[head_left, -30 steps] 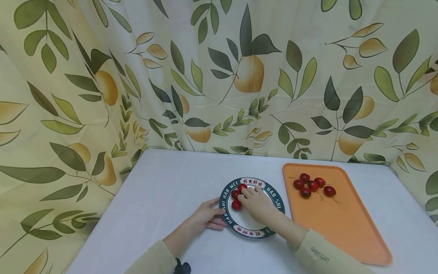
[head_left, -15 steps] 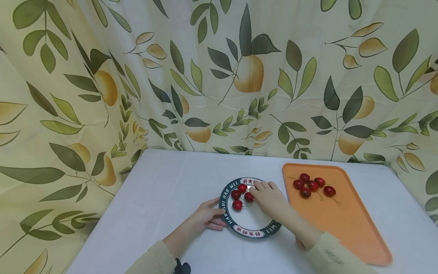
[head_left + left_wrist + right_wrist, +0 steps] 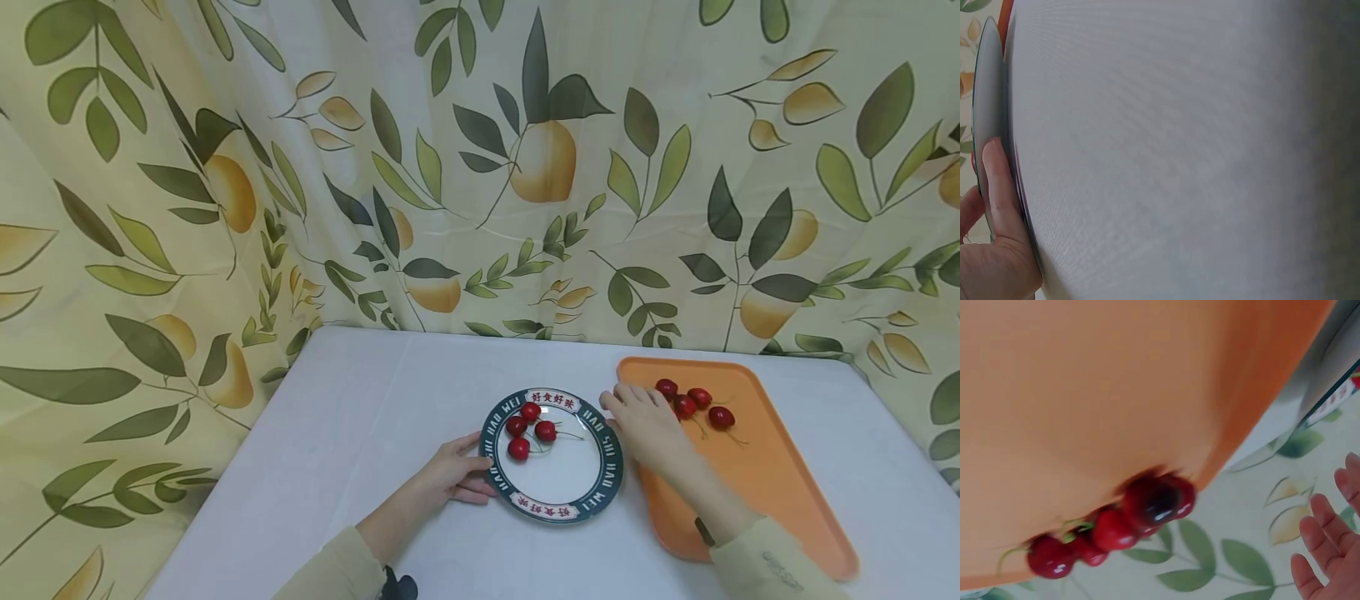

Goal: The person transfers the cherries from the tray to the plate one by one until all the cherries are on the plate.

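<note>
At the plate's left edge my left hand (image 3: 456,473) pinches the rim, thumb above and fingers underneath. The left wrist view shows those fingers (image 3: 1002,187) along the underside of the tilted plate (image 3: 988,94). Round and white with a dark green lettered rim, the plate (image 3: 558,479) bears several red cherries (image 3: 546,431), some with stems showing. My right hand (image 3: 647,427) is over the left edge of the orange tray (image 3: 765,492), holding nothing, its fingers loosely extended. More cherries (image 3: 722,417) lie at the tray's far end, some hidden behind this hand.
A white cloth (image 3: 390,400) covers the table, and a leaf-and-fruit patterned curtain (image 3: 510,250) hangs behind it. Something small and black (image 3: 401,587) shows by the left sleeve. The tray stands just right of the plate.
My right hand has let go of a cherry among the others on the plate and moved right, over the tray's edge. The left hand keeps its place on the rim.
</note>
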The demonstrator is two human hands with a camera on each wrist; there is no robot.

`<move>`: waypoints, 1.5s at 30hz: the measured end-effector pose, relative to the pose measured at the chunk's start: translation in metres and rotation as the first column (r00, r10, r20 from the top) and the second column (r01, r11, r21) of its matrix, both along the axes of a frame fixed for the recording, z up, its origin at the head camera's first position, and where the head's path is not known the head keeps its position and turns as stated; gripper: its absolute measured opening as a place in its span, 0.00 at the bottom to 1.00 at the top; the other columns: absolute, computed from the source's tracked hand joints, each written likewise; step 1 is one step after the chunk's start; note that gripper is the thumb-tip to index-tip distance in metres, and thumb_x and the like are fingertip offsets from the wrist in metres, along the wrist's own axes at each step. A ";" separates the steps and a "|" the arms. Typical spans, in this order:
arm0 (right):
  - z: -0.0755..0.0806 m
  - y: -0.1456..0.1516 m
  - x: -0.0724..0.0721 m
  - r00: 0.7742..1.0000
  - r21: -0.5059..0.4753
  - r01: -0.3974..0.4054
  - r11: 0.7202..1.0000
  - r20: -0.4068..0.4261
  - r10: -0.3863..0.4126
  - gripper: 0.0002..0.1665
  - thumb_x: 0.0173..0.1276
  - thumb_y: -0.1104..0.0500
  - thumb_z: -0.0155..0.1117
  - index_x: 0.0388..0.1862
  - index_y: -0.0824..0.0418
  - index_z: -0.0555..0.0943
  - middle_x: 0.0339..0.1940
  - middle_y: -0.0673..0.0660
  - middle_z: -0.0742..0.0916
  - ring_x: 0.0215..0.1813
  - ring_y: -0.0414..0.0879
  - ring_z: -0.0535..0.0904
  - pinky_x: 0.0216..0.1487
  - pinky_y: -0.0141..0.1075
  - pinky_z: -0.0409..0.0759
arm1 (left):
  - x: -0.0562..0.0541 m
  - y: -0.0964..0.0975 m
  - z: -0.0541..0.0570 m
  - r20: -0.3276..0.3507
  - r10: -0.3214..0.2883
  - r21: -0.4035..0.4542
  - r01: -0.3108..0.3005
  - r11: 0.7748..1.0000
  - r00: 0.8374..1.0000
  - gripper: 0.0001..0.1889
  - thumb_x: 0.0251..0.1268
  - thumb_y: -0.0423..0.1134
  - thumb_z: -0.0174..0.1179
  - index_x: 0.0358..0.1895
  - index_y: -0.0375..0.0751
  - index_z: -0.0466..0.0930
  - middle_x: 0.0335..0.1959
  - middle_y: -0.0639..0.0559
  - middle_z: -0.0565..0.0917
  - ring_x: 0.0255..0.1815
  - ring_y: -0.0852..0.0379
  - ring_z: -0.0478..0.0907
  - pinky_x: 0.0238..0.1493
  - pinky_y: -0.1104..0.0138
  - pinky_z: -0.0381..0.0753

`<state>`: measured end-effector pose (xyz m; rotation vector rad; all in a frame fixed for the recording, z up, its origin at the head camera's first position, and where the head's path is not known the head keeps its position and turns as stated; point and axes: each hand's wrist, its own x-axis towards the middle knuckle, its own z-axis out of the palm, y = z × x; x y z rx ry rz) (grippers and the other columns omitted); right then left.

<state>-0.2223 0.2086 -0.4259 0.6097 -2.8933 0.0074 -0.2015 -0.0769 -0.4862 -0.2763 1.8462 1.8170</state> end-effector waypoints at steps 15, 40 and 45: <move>0.000 0.054 0.003 0.988 -0.048 0.153 0.987 0.021 -0.152 0.23 0.55 0.60 0.68 0.49 0.65 0.74 0.44 0.68 0.75 0.49 0.64 0.68 0.50 0.60 0.68 | -0.001 0.001 -0.002 0.005 0.002 -0.011 -0.002 1.000 1.000 0.34 0.60 0.34 0.57 0.70 0.43 0.56 0.31 0.43 0.84 0.28 0.48 0.84 0.31 0.58 0.86; -0.008 0.131 0.009 0.911 0.002 0.353 0.936 0.226 -0.344 0.29 0.60 0.57 0.61 0.54 0.71 0.64 0.43 0.74 0.70 0.46 0.69 0.63 0.42 0.64 0.60 | -0.001 0.001 -0.001 -0.003 0.003 -0.010 -0.003 1.000 1.000 0.33 0.60 0.34 0.57 0.70 0.43 0.55 0.31 0.43 0.84 0.28 0.48 0.84 0.31 0.58 0.86; -0.010 0.135 0.010 0.900 0.020 0.366 0.930 0.246 -0.360 0.26 0.62 0.60 0.57 0.54 0.72 0.62 0.44 0.75 0.69 0.47 0.70 0.62 0.43 0.63 0.60 | -0.001 0.001 -0.002 0.000 0.001 -0.018 -0.001 1.000 1.000 0.33 0.60 0.34 0.57 0.70 0.43 0.56 0.31 0.43 0.84 0.28 0.48 0.84 0.31 0.58 0.86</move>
